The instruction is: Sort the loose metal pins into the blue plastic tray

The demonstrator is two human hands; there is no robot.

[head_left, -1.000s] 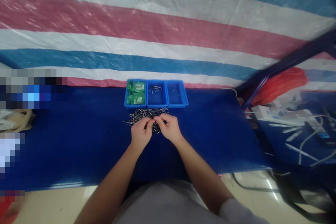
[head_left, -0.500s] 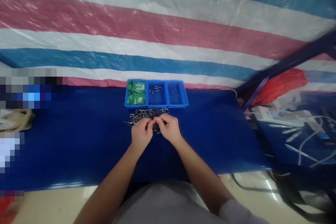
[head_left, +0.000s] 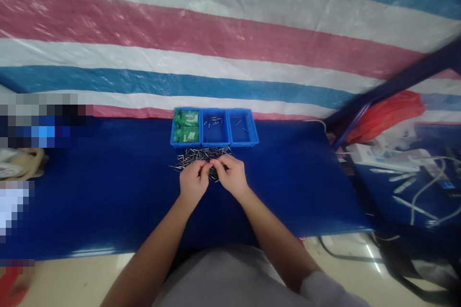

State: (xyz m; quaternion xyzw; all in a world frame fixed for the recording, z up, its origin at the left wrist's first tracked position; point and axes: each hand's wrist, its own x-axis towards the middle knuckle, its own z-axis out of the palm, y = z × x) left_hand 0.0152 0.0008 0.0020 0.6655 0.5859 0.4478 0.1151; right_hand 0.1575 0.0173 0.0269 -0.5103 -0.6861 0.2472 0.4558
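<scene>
A heap of thin dark and silvery metal pieces (head_left: 196,154) lies on the blue table, just in front of three blue bins. Over the heap's near side, my left hand (head_left: 193,181) and my right hand (head_left: 231,173) meet at the fingertips. Both are closed in a pinch, and whatever lies between the fingers is too small to make out. Green packets (head_left: 188,134) fill the left bin (head_left: 185,145). A few thin metal pieces lie in the middle bin (head_left: 216,144) and a couple in the right bin (head_left: 245,144).
A striped plastic sheet (head_left: 201,33) hangs behind the blue table (head_left: 295,177). To the right are a red bag (head_left: 385,115), a white power strip (head_left: 370,154), cables and several pale sticks. A basket (head_left: 34,163) stands at the left edge.
</scene>
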